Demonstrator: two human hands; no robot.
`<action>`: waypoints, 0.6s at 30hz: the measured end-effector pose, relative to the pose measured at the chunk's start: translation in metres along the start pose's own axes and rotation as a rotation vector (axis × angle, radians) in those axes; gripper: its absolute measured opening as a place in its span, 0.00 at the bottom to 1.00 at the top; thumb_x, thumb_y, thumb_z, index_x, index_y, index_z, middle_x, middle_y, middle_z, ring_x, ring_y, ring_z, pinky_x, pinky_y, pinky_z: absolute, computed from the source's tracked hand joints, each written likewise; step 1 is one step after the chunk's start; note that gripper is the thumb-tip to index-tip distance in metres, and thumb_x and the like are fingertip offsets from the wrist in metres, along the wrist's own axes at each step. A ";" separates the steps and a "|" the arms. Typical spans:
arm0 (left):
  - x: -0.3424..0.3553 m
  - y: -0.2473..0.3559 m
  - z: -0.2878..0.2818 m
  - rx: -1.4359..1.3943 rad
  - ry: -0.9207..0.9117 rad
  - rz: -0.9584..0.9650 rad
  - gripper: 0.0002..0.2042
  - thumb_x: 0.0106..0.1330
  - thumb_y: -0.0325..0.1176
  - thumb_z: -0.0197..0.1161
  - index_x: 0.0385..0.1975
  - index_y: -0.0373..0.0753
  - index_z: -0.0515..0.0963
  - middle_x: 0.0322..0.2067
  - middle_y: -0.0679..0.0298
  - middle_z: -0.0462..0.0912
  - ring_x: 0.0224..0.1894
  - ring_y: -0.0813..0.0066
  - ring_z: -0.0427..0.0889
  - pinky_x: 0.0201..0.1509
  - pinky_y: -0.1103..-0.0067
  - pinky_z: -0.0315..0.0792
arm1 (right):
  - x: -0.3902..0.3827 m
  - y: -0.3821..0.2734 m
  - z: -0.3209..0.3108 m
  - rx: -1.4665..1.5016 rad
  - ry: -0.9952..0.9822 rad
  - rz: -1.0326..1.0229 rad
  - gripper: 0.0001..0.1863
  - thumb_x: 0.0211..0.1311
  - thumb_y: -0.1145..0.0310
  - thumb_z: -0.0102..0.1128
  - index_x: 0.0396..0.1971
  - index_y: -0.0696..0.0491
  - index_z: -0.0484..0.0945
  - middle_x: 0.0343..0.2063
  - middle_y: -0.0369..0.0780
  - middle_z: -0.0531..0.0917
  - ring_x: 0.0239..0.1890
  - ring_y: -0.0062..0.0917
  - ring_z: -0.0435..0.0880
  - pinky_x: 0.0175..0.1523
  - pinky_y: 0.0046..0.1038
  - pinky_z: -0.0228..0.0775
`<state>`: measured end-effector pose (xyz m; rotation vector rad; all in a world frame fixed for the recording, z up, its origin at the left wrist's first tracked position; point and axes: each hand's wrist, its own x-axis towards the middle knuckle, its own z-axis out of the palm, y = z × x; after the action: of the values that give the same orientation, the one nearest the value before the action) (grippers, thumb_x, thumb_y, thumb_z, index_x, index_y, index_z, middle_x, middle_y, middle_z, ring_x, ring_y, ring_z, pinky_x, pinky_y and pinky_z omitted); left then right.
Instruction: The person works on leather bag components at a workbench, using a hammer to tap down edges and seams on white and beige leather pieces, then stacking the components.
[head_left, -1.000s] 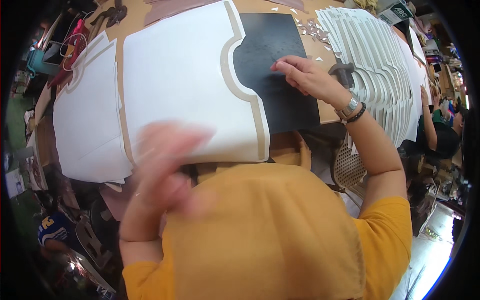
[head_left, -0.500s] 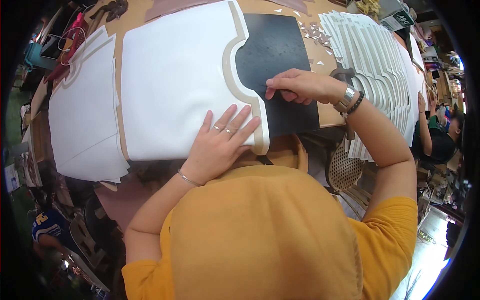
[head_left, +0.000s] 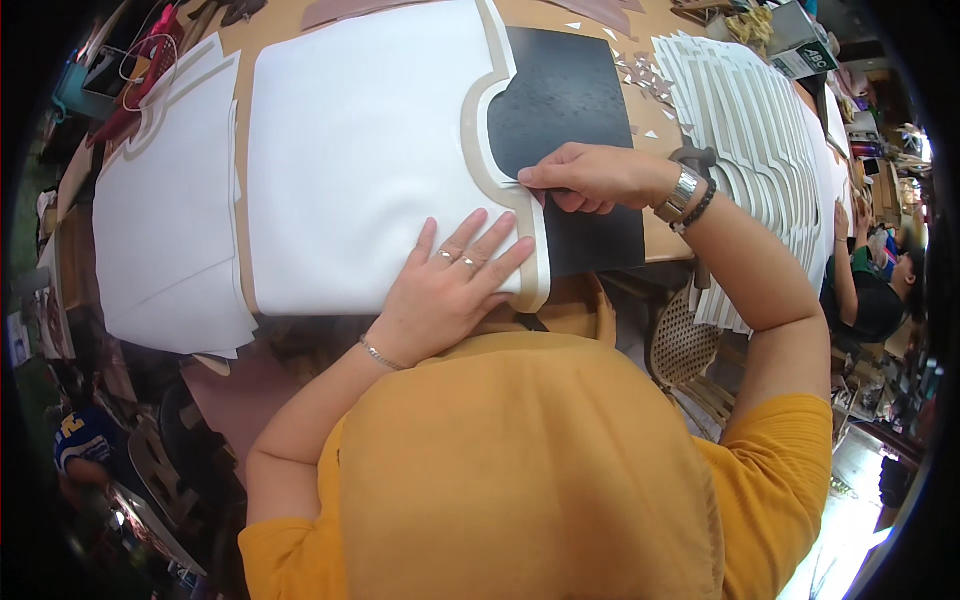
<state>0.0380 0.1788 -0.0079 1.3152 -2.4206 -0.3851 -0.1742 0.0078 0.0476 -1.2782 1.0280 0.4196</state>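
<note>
A large white sheet (head_left: 360, 150) lies before me, with a beige strip (head_left: 480, 150) running just inside its notched, curved right edge. My left hand (head_left: 450, 280) rests flat on the sheet near its lower right corner, fingers spread. Closed in a pinch, my right hand (head_left: 590, 178) holds a thin dark tool, mostly hidden by the fingers. Its narrow tip meets the sheet's edge at the lower end of the curve. Under that edge and the right hand lies a black mat (head_left: 565, 100).
A stack of white notched pieces with beige strips (head_left: 750, 150) lies on the right; more white sheets (head_left: 170, 220) lie on the left. Small triangular scraps (head_left: 645, 75) litter the tan tabletop (head_left: 660, 240). A woven-seat chair (head_left: 685, 335) stands near the table's front; another person (head_left: 870, 290) sits far right.
My right hand has moved slightly left and down, bringing the tool's tip onto the sheet's edge. My left hand stays flat on the sheet. The whole view has shifted a little.
</note>
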 end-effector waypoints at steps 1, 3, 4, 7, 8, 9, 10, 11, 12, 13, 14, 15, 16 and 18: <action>0.000 0.000 0.001 0.003 0.002 0.002 0.33 0.60 0.44 0.68 0.68 0.56 0.68 0.71 0.67 0.66 0.70 0.62 0.68 0.68 0.48 0.60 | 0.000 0.001 0.000 -0.002 -0.002 -0.005 0.24 0.75 0.45 0.49 0.31 0.51 0.75 0.15 0.23 0.60 0.14 0.08 0.51 0.17 0.17 0.40; 0.000 -0.001 0.002 0.009 0.003 0.004 0.33 0.60 0.45 0.68 0.68 0.56 0.68 0.71 0.67 0.66 0.70 0.62 0.68 0.68 0.48 0.60 | 0.000 0.000 0.000 -0.018 -0.001 -0.011 0.24 0.75 0.45 0.49 0.31 0.51 0.75 0.15 0.22 0.60 0.14 0.08 0.52 0.17 0.17 0.39; 0.000 -0.001 0.002 0.012 0.002 0.004 0.33 0.60 0.45 0.68 0.68 0.56 0.68 0.71 0.67 0.66 0.70 0.62 0.68 0.68 0.48 0.60 | 0.000 0.000 0.000 -0.026 -0.001 -0.014 0.24 0.75 0.45 0.49 0.30 0.51 0.75 0.15 0.22 0.60 0.14 0.07 0.52 0.17 0.17 0.39; 0.000 -0.001 0.002 0.017 0.000 0.009 0.33 0.61 0.45 0.67 0.68 0.56 0.68 0.71 0.68 0.65 0.70 0.62 0.67 0.68 0.48 0.61 | 0.002 0.001 0.000 -0.046 0.018 -0.037 0.23 0.75 0.46 0.49 0.30 0.51 0.75 0.15 0.22 0.60 0.14 0.08 0.51 0.17 0.17 0.39; 0.000 -0.001 0.002 0.017 0.001 0.011 0.33 0.61 0.45 0.67 0.68 0.56 0.68 0.71 0.68 0.65 0.70 0.62 0.67 0.68 0.48 0.61 | 0.002 0.003 0.000 -0.027 0.018 -0.039 0.24 0.74 0.45 0.49 0.30 0.51 0.76 0.15 0.23 0.59 0.14 0.09 0.51 0.18 0.18 0.39; -0.001 -0.002 0.003 0.016 -0.001 0.013 0.33 0.61 0.46 0.67 0.69 0.56 0.67 0.71 0.68 0.65 0.71 0.62 0.67 0.68 0.48 0.61 | 0.001 0.004 -0.002 -0.008 0.017 -0.041 0.24 0.74 0.44 0.49 0.30 0.51 0.76 0.14 0.23 0.59 0.14 0.10 0.50 0.18 0.19 0.39; -0.001 -0.002 0.003 0.015 -0.002 0.015 0.33 0.61 0.46 0.67 0.69 0.56 0.67 0.72 0.68 0.64 0.71 0.62 0.66 0.68 0.48 0.60 | 0.000 0.005 -0.003 0.010 0.016 -0.043 0.24 0.73 0.44 0.50 0.31 0.52 0.77 0.14 0.24 0.58 0.15 0.11 0.50 0.19 0.19 0.39; -0.001 -0.002 0.003 0.014 -0.004 0.016 0.33 0.61 0.46 0.66 0.69 0.56 0.67 0.72 0.68 0.64 0.71 0.62 0.66 0.68 0.48 0.60 | 0.000 0.005 -0.004 0.011 0.035 -0.022 0.24 0.73 0.44 0.50 0.31 0.51 0.77 0.14 0.24 0.58 0.15 0.11 0.50 0.19 0.19 0.39; -0.002 -0.003 0.003 0.024 -0.004 0.024 0.33 0.62 0.48 0.66 0.70 0.56 0.66 0.71 0.67 0.65 0.71 0.61 0.67 0.68 0.49 0.60 | -0.001 0.004 -0.005 0.012 0.053 -0.001 0.24 0.73 0.44 0.50 0.31 0.51 0.77 0.14 0.24 0.58 0.15 0.11 0.50 0.19 0.19 0.39; -0.002 -0.003 0.003 0.033 -0.003 0.031 0.33 0.63 0.49 0.65 0.70 0.55 0.65 0.71 0.65 0.66 0.70 0.61 0.67 0.68 0.49 0.61 | -0.002 0.002 -0.006 0.012 0.071 0.020 0.24 0.73 0.44 0.50 0.31 0.51 0.77 0.14 0.24 0.58 0.15 0.11 0.50 0.19 0.20 0.39; 0.000 -0.003 0.000 0.043 -0.006 0.042 0.33 0.64 0.51 0.64 0.70 0.55 0.64 0.70 0.64 0.67 0.70 0.60 0.68 0.68 0.49 0.61 | -0.003 0.001 -0.005 0.010 0.059 0.011 0.24 0.73 0.44 0.50 0.31 0.51 0.77 0.14 0.24 0.58 0.15 0.11 0.50 0.19 0.20 0.39; -0.001 -0.004 -0.007 -0.057 0.078 0.067 0.32 0.65 0.51 0.64 0.69 0.55 0.66 0.67 0.64 0.70 0.67 0.61 0.72 0.67 0.50 0.62 | -0.004 0.000 -0.004 0.008 0.045 0.002 0.24 0.72 0.44 0.50 0.32 0.51 0.77 0.14 0.24 0.58 0.15 0.11 0.49 0.19 0.20 0.39; -0.005 -0.006 -0.019 -0.155 0.164 0.090 0.30 0.66 0.51 0.64 0.68 0.55 0.67 0.63 0.64 0.74 0.63 0.62 0.75 0.65 0.51 0.63 | -0.003 -0.002 -0.003 0.004 0.031 -0.007 0.24 0.72 0.44 0.50 0.32 0.51 0.77 0.14 0.24 0.58 0.15 0.11 0.49 0.20 0.20 0.39; -0.010 -0.007 -0.056 -0.345 0.435 0.206 0.21 0.68 0.53 0.60 0.56 0.51 0.71 0.51 0.65 0.78 0.50 0.65 0.78 0.59 0.57 0.65 | -0.002 0.001 -0.004 0.016 0.062 0.000 0.24 0.72 0.44 0.50 0.32 0.51 0.77 0.14 0.24 0.58 0.14 0.11 0.49 0.20 0.20 0.39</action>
<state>0.0726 0.1799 0.0375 0.8832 -1.9916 -0.3912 -0.1775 0.0047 0.0484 -1.2833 1.0817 0.3734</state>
